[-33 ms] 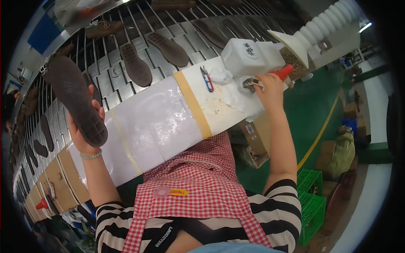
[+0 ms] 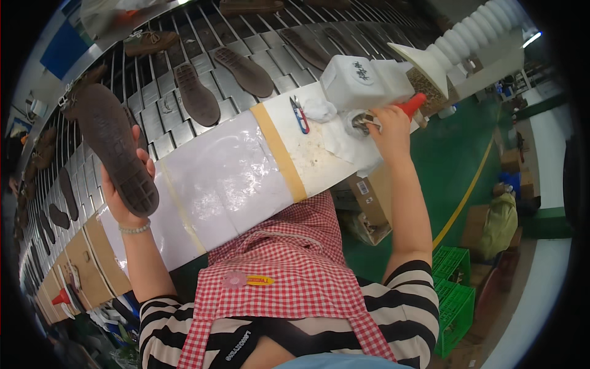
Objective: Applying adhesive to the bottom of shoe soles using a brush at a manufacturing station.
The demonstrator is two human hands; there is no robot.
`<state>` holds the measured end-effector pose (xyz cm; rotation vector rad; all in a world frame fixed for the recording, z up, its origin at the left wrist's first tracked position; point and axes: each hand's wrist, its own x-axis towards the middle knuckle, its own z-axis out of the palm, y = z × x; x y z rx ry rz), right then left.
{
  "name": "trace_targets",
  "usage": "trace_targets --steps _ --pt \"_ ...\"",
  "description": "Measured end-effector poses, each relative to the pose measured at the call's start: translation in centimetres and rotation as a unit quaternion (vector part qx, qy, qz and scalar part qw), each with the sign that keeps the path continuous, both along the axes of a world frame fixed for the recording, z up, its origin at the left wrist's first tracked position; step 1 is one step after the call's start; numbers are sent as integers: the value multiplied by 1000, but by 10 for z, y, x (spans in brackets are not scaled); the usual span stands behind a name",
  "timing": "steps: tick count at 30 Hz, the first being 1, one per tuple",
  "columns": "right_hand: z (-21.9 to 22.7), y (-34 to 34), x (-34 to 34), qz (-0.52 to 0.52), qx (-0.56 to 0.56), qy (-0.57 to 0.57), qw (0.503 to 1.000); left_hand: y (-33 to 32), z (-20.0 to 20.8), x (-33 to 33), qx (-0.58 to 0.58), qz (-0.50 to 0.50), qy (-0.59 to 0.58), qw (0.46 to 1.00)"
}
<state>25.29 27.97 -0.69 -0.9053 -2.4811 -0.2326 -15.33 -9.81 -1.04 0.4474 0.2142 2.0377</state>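
Observation:
My left hand (image 2: 127, 197) grips a dark brown shoe sole (image 2: 115, 141) by its heel end, tread side up, above the conveyor's near edge. Behind its far end, a brown laced shoe (image 2: 74, 101) is partly hidden. My right hand (image 2: 391, 128) is closed on a small brush (image 2: 370, 120), mostly covered by the fingers. The brush's lower end meets a small cup (image 2: 355, 123) wrapped in white, whose contents I cannot make out. Beside the cup lie a crumpled white tissue (image 2: 320, 111) and thread snips (image 2: 300, 115) with red and blue handles. A red cone-shaped object (image 2: 413, 106) is just beyond my right hand.
A conveyor of metal slats (image 2: 175, 132) carries several soles (image 2: 196, 95) and shoes (image 2: 151, 43). White plastic jugs (image 2: 350, 83) stand at the table's far right, near a white ribbed hose (image 2: 479, 34). A cardboard box (image 2: 372, 209) and green crates (image 2: 453, 307) sit below right.
The sole in my left hand has tilted slightly and moved a little right and down. My right hand stays at the cup with hardly any shift.

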Motion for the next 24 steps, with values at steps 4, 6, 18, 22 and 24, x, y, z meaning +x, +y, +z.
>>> trace_targets --steps 4,6,18,22,24 --pt "-7 -1 -17 44 -18 -36 998 7 -8 27 -23 -17 -74 997" --pt "-6 2 -19 52 -14 -35 998 12 -13 38 -69 14 -66 995" --pt "11 -8 11 -88 -354 175 914 36 -75 97 -59 -178 -243 952" --pt "39 -67 -23 96 -437 340 827 39 -75 115 -69 -235 -283 927" --pt "54 -105 -53 154 -380 304 860 39 -76 121 -74 -261 -264 925"
